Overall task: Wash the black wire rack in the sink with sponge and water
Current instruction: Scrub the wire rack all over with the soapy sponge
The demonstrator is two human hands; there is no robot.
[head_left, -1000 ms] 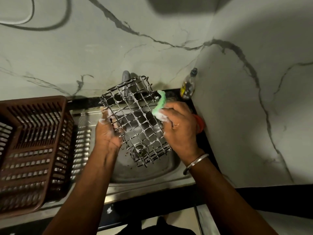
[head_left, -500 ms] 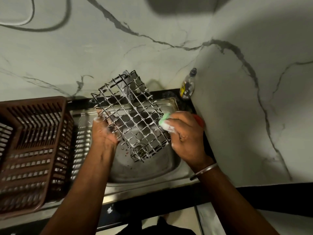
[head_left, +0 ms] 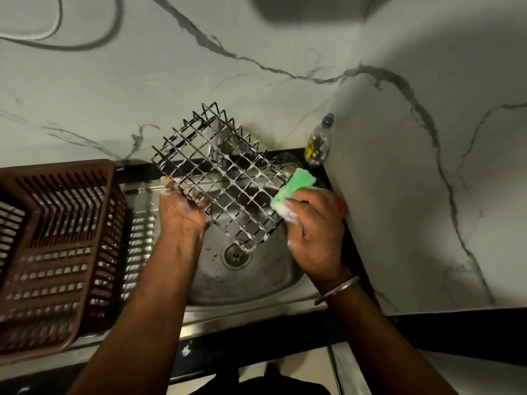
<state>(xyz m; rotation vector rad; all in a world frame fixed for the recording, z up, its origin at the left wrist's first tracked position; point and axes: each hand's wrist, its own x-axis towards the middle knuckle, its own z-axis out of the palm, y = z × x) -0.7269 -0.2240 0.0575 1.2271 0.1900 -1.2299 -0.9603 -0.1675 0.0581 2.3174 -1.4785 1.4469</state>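
At far left, a basket (head_left: pixel 57 238) stands on the draining board, cut off by the frame edge and well apart from the work. Just right of it, the left hand (head_left: pixel 182 212) grips the rack (head_left: pixel 225 183) by its near-left edge, fingers (head_left: pixel 171 185) curled through the wires. The rack hangs tilted on one corner over the sink (head_left: pixel 256 292), with its lowest corner just above the drain (head_left: pixel 236 253). Suds coat most of the wires. Further right, the right hand (head_left: pixel 316 235) holds the sponge (head_left: pixel 293 192) with its fingers closed round the lower end, and the sponge's face touches the rack's right edge.

To scrub well, I would run the sponge along the wires in both directions and press it into the crossings, where grime probably lodges. Soapy wire is likely slippery, so the left grip should be firm. The rack should stay low over the bowl so drips fall inside, and it needs turning to reach the far face.

A tap (head_left: pixel 215 143) is mostly hidden behind the rack, so I cannot tell whether water runs. The rack's underside and the left thumb are out of sight. A bottle (head_left: pixel 318 143) stands in the corner, its label too blurred to read.
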